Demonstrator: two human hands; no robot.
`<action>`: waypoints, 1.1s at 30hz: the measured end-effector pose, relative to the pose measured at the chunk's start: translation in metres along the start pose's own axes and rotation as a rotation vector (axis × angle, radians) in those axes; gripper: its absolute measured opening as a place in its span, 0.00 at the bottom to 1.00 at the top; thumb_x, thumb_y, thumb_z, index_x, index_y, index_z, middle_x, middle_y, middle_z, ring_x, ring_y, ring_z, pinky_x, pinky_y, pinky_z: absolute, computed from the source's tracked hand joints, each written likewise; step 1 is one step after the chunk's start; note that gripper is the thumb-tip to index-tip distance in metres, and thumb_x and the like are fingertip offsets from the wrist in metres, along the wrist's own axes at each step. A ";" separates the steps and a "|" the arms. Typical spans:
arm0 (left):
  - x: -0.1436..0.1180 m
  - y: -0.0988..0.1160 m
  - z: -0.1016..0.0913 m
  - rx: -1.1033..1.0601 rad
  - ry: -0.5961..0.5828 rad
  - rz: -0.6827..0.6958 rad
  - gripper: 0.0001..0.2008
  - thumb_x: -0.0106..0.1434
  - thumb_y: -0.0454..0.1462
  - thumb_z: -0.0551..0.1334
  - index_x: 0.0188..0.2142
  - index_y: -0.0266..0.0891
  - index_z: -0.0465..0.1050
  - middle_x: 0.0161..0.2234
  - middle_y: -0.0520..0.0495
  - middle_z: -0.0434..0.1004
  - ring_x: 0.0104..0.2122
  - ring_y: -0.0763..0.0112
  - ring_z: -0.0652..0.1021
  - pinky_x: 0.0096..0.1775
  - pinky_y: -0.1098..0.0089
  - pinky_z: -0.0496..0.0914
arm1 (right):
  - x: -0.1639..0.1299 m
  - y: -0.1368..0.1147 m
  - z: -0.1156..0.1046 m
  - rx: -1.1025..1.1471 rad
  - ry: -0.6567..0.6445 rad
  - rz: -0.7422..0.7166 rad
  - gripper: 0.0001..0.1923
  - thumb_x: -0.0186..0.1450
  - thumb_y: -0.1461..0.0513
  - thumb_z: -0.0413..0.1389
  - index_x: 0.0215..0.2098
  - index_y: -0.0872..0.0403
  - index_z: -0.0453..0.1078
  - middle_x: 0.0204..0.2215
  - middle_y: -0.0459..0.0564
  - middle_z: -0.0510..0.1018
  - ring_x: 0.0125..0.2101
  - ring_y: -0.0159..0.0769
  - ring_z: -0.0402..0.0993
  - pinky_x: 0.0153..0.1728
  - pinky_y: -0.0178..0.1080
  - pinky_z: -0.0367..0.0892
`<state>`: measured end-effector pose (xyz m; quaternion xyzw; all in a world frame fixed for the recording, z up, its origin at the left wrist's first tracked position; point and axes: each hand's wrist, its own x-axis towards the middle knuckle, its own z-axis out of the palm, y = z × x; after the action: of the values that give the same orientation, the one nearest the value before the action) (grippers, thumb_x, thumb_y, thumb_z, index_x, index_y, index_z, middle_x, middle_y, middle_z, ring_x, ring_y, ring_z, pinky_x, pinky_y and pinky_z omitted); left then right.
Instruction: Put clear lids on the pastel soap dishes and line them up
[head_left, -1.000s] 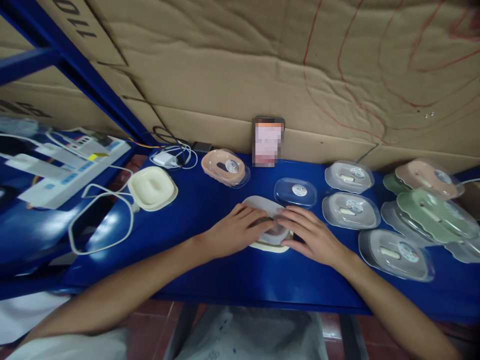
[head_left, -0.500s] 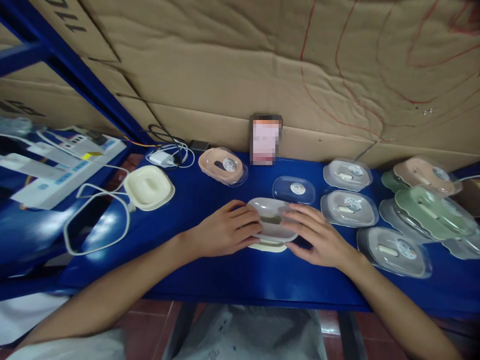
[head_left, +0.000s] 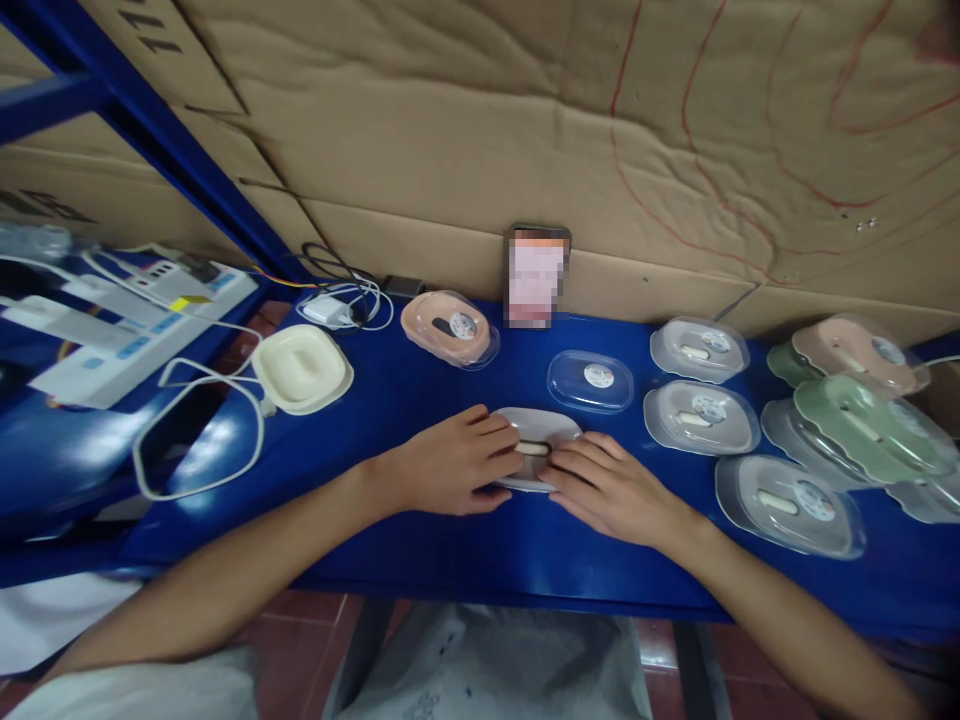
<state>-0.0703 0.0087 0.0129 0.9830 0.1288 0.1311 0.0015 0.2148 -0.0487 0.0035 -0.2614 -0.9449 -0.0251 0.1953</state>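
Both hands cover the near half of the grey dish; the propped card at upper centre is blurred.

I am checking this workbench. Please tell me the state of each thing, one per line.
left hand: pressing on grey dish, fingers bent
right hand: pressing on grey dish, fingers bent
grey dish: flat on table, between both hands
cream dish: open, no lid
clear lid: lying alone
pink dish: covered, tilted
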 end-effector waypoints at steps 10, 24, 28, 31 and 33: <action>-0.003 -0.006 0.000 -0.002 0.003 -0.051 0.09 0.71 0.43 0.67 0.43 0.40 0.75 0.44 0.46 0.81 0.45 0.59 0.78 0.48 0.59 0.67 | -0.014 0.025 0.006 -0.051 0.024 0.334 0.28 0.78 0.66 0.49 0.75 0.52 0.61 0.72 0.61 0.68 0.74 0.52 0.60 0.70 0.61 0.64; -0.013 -0.024 -0.012 0.009 0.015 -0.208 0.06 0.66 0.38 0.68 0.42 0.39 0.78 0.44 0.44 0.81 0.45 0.57 0.81 0.48 0.59 0.74 | -0.020 0.038 0.013 -0.172 0.123 0.527 0.21 0.79 0.62 0.52 0.68 0.47 0.70 0.63 0.55 0.79 0.63 0.50 0.75 0.62 0.57 0.68; -0.014 -0.031 -0.007 -0.062 0.070 -0.212 0.06 0.71 0.37 0.66 0.46 0.39 0.78 0.46 0.43 0.81 0.46 0.58 0.82 0.51 0.58 0.78 | -0.018 0.035 0.008 -0.099 0.261 0.525 0.21 0.79 0.61 0.54 0.68 0.46 0.70 0.61 0.55 0.81 0.60 0.49 0.78 0.58 0.54 0.71; -0.013 -0.030 0.005 -0.105 0.162 -0.215 0.16 0.72 0.37 0.66 0.58 0.37 0.74 0.56 0.36 0.78 0.54 0.53 0.81 0.53 0.56 0.80 | -0.015 0.028 0.006 -0.007 0.290 0.444 0.21 0.78 0.62 0.57 0.68 0.47 0.70 0.60 0.55 0.82 0.60 0.46 0.78 0.58 0.52 0.72; -0.012 -0.027 0.013 -0.154 0.205 -0.242 0.22 0.72 0.37 0.67 0.63 0.38 0.70 0.64 0.32 0.71 0.57 0.52 0.80 0.53 0.56 0.82 | -0.012 0.022 0.006 0.037 0.260 0.368 0.22 0.77 0.64 0.58 0.68 0.48 0.69 0.60 0.55 0.82 0.60 0.45 0.78 0.59 0.51 0.71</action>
<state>-0.0846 0.0318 -0.0040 0.9388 0.2353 0.2387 0.0794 0.2336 -0.0345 -0.0080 -0.4201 -0.8486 -0.0051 0.3217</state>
